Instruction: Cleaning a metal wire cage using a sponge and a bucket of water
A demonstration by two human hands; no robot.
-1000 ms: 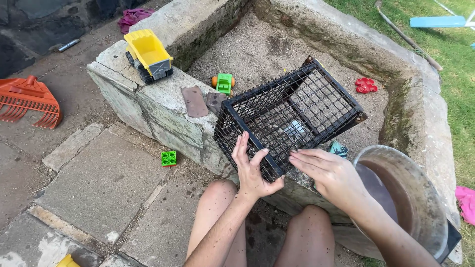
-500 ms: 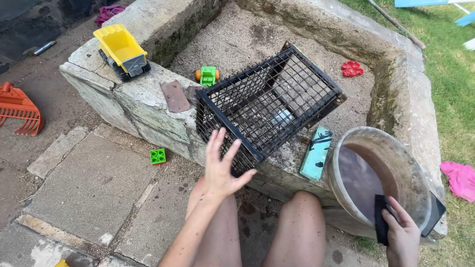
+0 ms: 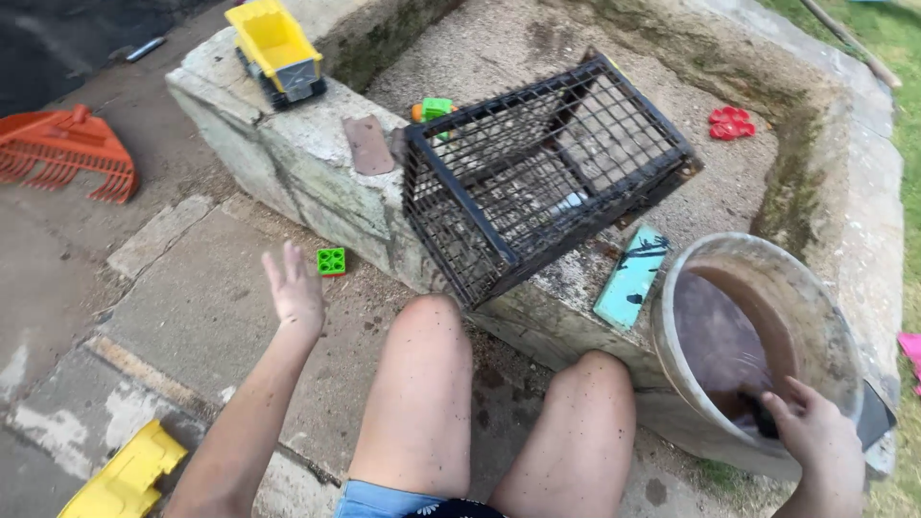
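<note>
A black wire crate (image 3: 537, 177) lies tilted on the stone wall (image 3: 288, 144) of a sandpit. My left hand (image 3: 294, 288) hovers open above the paving, apart from the crate and close to a small green toy block (image 3: 331, 261). My right hand (image 3: 814, 436) reaches into a large round clay-coloured bucket (image 3: 767, 288) at the lower right, fingers curled on a dark object (image 3: 763, 417) inside its rim. A turquoise flat piece (image 3: 631, 275) lies on the wall between crate and bucket. My bare knees are in the foreground.
A yellow toy dump truck (image 3: 276, 48) stands on the wall's far corner. An orange toy rake (image 3: 67, 153) lies at left, a yellow toy (image 3: 125, 475) at bottom left. A green toy (image 3: 436, 108) and a red mould (image 3: 729, 122) lie in the sand. Grass borders the right.
My left hand has let go of the crate and dropped away to the left. My right hand left the crate and went into the bucket. The crate stays on the wall.
</note>
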